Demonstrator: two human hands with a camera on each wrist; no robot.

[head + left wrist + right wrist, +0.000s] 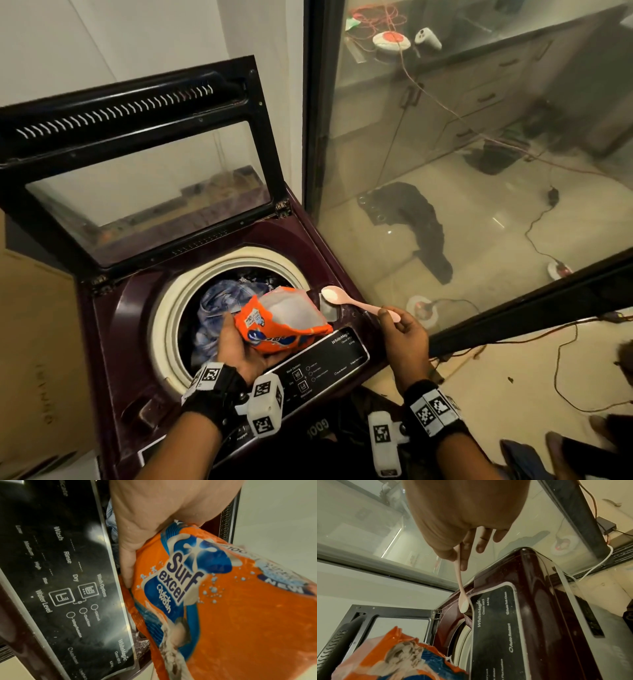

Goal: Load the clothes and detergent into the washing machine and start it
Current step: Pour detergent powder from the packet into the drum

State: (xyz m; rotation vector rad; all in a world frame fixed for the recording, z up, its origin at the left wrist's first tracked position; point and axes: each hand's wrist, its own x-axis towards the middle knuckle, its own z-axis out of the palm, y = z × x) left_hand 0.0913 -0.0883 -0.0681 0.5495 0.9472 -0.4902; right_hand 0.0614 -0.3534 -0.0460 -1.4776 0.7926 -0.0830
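2 hands work over the open washing machine [113, 308]. At 6 o'clock of the drum, the left hand [239, 353] grips the opened orange detergent packet [284, 322]. At 3 o'clock, the right hand [404, 332] pinches a pink spoon [346, 299] holding white powder. Blue clothes [219, 301] lie inside the drum.

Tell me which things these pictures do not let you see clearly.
- Clothes in the drum: head view, the detergent packet and left hand cover part.
- Powder on the spoon: the bowl looks pale; amount unclear.
- Right hand grip: right wrist view, the palm hides it.
- Small panel labels: blurred.
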